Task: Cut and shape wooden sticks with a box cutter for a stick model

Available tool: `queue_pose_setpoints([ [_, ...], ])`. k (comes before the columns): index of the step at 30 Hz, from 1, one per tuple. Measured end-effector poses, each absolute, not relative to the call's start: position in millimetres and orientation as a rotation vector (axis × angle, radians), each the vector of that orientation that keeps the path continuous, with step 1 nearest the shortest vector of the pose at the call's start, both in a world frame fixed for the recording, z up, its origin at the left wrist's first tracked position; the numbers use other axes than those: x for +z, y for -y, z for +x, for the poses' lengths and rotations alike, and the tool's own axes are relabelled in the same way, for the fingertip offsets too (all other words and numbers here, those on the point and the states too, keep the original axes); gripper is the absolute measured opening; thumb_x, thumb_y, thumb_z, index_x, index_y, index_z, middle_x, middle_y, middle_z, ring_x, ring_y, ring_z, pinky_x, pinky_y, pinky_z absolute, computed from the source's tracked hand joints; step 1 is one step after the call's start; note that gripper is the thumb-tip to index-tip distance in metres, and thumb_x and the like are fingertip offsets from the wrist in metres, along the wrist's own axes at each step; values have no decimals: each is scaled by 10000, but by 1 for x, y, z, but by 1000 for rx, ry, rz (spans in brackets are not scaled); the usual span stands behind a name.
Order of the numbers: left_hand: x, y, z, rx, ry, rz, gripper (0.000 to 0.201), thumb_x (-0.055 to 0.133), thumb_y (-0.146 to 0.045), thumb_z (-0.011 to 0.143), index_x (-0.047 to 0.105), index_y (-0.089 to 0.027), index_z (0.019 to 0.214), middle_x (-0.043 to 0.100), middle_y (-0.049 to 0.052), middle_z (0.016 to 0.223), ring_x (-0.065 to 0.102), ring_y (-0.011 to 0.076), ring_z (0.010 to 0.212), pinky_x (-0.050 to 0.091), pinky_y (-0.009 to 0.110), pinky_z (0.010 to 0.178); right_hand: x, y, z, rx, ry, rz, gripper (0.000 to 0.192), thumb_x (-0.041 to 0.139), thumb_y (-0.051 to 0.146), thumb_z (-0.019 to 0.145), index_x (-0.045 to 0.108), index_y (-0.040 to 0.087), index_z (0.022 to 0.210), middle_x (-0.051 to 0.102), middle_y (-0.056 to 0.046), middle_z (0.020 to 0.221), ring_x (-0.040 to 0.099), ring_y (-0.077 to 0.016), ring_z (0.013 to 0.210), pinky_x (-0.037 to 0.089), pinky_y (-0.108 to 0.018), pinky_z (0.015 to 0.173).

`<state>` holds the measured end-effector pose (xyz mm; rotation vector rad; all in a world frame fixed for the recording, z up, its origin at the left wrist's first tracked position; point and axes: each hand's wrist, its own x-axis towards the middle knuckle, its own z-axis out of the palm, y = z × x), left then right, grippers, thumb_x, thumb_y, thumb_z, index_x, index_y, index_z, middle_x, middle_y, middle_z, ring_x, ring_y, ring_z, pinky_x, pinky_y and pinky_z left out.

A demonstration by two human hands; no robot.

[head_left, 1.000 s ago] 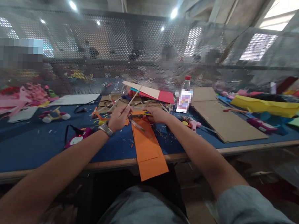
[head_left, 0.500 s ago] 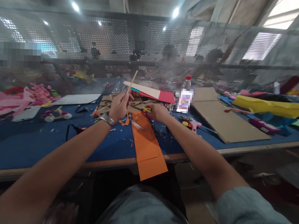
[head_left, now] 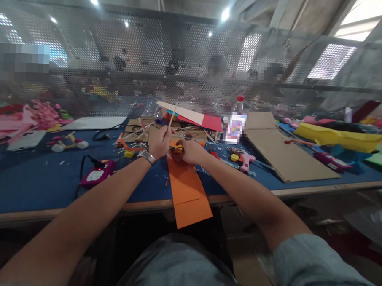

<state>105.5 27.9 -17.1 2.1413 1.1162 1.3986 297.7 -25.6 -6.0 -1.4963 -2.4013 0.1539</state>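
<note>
My left hand [head_left: 159, 142] grips a thin wooden stick [head_left: 171, 117], now lowered. My right hand [head_left: 189, 151] has come beside it, closed on something small; I cannot tell what, above the orange paper [head_left: 185, 189] overhanging the desk's [head_left: 33, 186] near edge.

Blue-topped table [head_left: 33, 186] bears orange paper [head_left: 186, 189], cardboard [head_left: 282, 151], perhaps a glue gun [head_left: 245, 160].
</note>
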Motion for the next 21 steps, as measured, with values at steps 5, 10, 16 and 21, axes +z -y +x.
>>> queue_pose_setpoints([
  [5,-23,-28,101,1262,-1179,2266,370,697,-420,1052,686,-173,1328,716,110,1313,725,243,1113,644,461,956,-4,26,297,155,2442,-1465,417,715,408,1052,659,185,1400,695,-115,1380,722,-265,1169,639,-490,988],
  [10,-29,-32,103,1196,-1185,2298,375,699,-418,1051,684,-173,1336,714,111,1320,725,245,1119,644,465,959,15,18,318,108,2442,-1525,365,707,404,1058,688,184,1349,702,-111,1378,713,-267,1199,624,-501,1021],
  [16,-33,-28,106,1229,-1177,2232,367,697,-421,1053,688,-168,1319,721,107,1293,729,238,1095,647,456,944,33,0,368,89,2379,-1941,361,700,408,1062,686,207,1361,689,-113,1404,710,-262,1195,629,-480,1011],
  [21,-37,-30,108,1290,-1138,2139,361,687,-421,1060,684,-172,1322,725,103,1272,732,223,1054,654,430,909,31,-4,390,220,2401,-2175,397,712,405,1054,668,192,1387,688,-118,1399,716,-264,1180,638,-486,993],
])
